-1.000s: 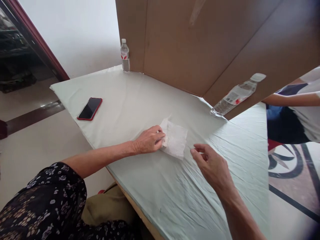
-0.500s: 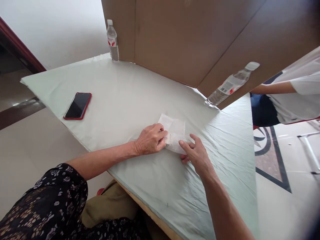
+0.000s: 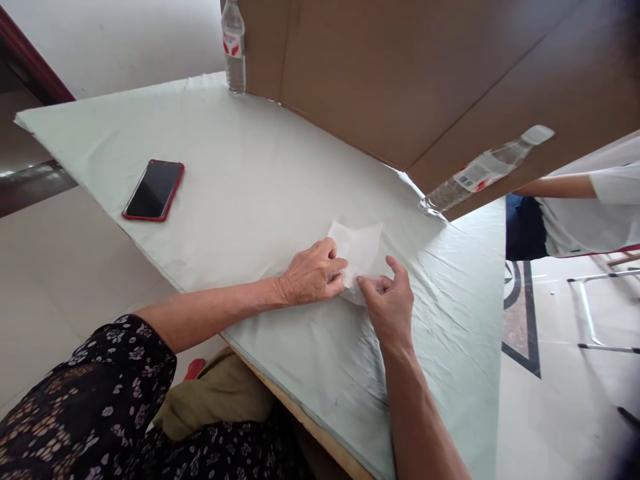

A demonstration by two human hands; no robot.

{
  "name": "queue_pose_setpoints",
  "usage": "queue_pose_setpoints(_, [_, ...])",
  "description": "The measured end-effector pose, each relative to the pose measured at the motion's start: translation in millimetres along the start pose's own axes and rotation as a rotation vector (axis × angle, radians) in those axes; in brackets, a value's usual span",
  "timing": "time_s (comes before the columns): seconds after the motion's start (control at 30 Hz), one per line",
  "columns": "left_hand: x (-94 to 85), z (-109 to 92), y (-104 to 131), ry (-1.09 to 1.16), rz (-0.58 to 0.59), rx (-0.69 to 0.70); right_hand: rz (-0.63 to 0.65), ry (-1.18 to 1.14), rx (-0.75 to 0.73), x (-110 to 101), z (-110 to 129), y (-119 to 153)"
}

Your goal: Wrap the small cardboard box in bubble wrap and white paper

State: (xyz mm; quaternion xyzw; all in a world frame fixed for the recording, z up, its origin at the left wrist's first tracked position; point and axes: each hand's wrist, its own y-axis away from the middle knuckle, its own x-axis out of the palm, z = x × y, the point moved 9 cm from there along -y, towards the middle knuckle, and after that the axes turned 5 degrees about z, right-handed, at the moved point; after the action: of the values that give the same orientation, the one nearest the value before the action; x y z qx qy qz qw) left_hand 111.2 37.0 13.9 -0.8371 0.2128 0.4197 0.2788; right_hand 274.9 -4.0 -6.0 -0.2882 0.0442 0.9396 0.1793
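Observation:
A thin, translucent white sheet or small bag (image 3: 357, 247) lies on the pale green tablecloth (image 3: 240, 173) between my hands. My left hand (image 3: 317, 273) is closed at its left edge, fingers curled and pinching it. On the lower right side, my right hand (image 3: 390, 297) pinches the same white piece between thumb and a finger, with the index finger raised. Part of the piece is hidden behind the fingers, and whether it is one layer or a pouch I cannot tell.
A phone in a red case (image 3: 154, 191) lies at the left. A brown cardboard panel (image 3: 380, 73) stands behind, with one bottle (image 3: 234, 53) upright and another bottle (image 3: 480, 175) at its right. Beyond sits a person in a white shirt (image 3: 595, 213).
My right hand has closed from spread fingers onto the white piece. The piece's upper part is now more lifted and creased. The camera view has shifted slightly.

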Motion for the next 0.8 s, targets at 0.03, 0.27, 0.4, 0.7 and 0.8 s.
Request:
queue_pose_setpoints(0.03, [-0.2, -0.2, -0.2, -0.011, 0.003, -0.001, -0.012, -0.030, 0.017, -2.8, -2.5, -0.7])
queue_pose_setpoints(0.27, [-0.4, -2.5, -1.9, -0.043, 0.001, 0.032, 0.076, 0.091, 0.079, -2.0, -23.0, -14.4])
queue_pose_setpoints(0.4, [0.1, -2.5, -1.6, -0.043, -0.015, 0.039, 0.103, 0.129, 0.011, 6.6, -10.1, -12.8])
queue_pose_setpoints(0.7, [2.2, 0.4, -1.4, -0.015, 0.045, -0.019, -0.008, 0.019, -0.006, 5.4, 16.9, 3.6])
queue_pose_setpoints(0.8, [2.9, 0.1, -1.9, -0.009, 0.055, -0.025, 0.030, -0.195, 0.087, 8.6, 8.0, 1.6])
